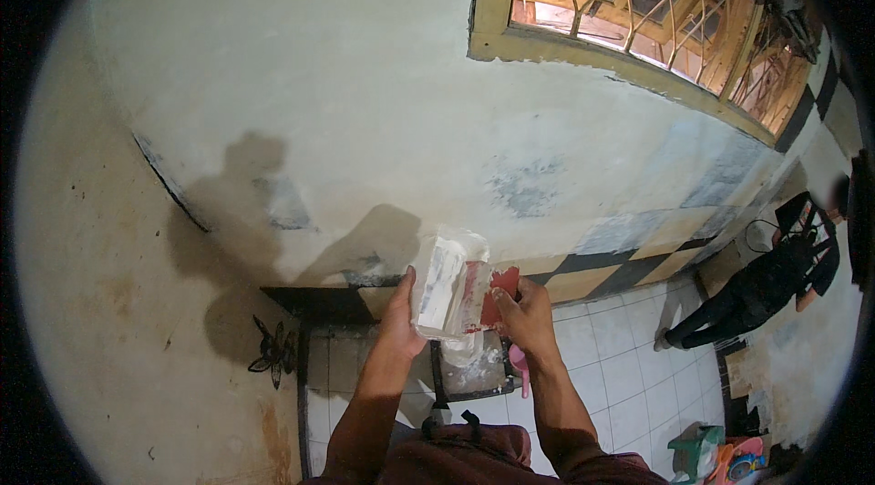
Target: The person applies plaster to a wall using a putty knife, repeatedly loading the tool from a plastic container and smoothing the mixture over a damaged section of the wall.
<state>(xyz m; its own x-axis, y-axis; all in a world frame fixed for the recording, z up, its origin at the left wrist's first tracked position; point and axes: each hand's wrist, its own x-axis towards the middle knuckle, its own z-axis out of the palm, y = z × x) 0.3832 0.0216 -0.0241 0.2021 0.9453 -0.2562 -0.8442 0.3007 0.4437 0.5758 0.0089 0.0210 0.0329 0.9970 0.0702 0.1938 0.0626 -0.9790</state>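
Note:
My left hand grips the left side of a pale rectangular holder smeared with thick white putty. A red putty scraper is in my right hand, its thumb lying on top. The scraper's putty-streaked blade reaches over the right part of the holder, so part of the holder is hidden. Both hands are in front of the wall's lower edge. Below them, on the floor, lies a grey board with white smears. Beside it is a pink dipper-like thing, partly hidden by my right forearm.
The pale wall has grey patches and a black-and-tan checkered band. A yellow-framed barred window is upper right. Another person stands at the right on white tiles. A green stool-like thing is lower right.

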